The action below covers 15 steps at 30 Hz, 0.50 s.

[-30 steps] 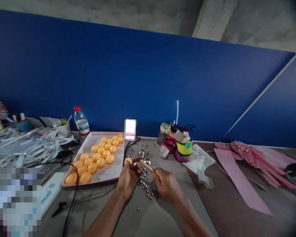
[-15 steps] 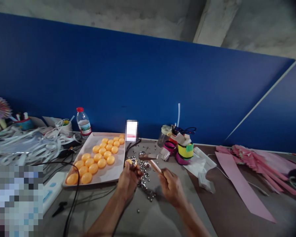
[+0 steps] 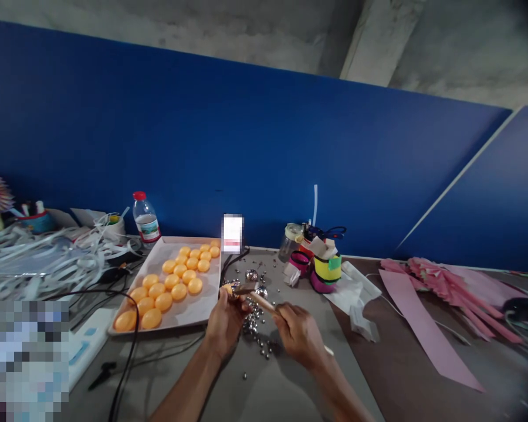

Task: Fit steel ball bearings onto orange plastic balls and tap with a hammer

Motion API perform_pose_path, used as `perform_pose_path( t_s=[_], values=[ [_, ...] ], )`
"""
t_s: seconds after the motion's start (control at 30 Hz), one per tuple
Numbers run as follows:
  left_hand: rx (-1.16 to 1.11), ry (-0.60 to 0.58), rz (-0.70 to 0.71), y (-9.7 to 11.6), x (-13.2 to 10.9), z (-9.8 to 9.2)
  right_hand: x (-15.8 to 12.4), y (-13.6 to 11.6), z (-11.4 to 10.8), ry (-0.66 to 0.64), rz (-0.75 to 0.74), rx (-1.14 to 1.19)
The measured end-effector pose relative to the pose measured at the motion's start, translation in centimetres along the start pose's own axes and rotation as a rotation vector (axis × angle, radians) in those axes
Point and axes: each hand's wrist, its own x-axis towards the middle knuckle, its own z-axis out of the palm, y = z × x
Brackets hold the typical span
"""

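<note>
My left hand is closed round a small orange ball piece held above the table. My right hand grips the wooden handle of a small hammer; the hammer's head rests against the piece in my left hand. Below and between my hands lies a scatter of small shiny metal beads. To the left stands a pale tray with several orange ball halves in rows.
A water bottle stands behind the tray. Rolls of coloured tape and a jar sit at centre right. Pink paper strips lie right. White paper shreds, black cables and a white power strip crowd the left.
The hammer was lifted half a second ago and has come back down onto the piece in my left hand. Both hands stay in about the same place.
</note>
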Motion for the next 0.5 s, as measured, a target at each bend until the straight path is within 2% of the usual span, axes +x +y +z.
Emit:
perform_pose_path(
  t_s=[0.1,0.2,0.27,0.43,0.5],
  values=[
    [-0.007,-0.037,0.03,0.2,-0.2,0.4,0.0,-0.1,0.0,0.085,0.023,0.028],
    [-0.014,0.037,0.012,0.3,-0.3,0.7,0.1,0.0,0.0,-0.017,0.049,-0.019],
    [-0.02,0.043,0.009,0.2,-0.2,0.7,0.2,0.3,0.0,-0.021,0.067,-0.05],
    [0.015,-0.012,-0.015,-0.1,0.0,0.2,0.4,2.1,-0.2,0.203,0.183,-0.104],
    [0.023,0.0,-0.017,-0.1,0.1,0.0,0.4,3.2,-0.1,0.21,0.247,-0.162]
  ],
)
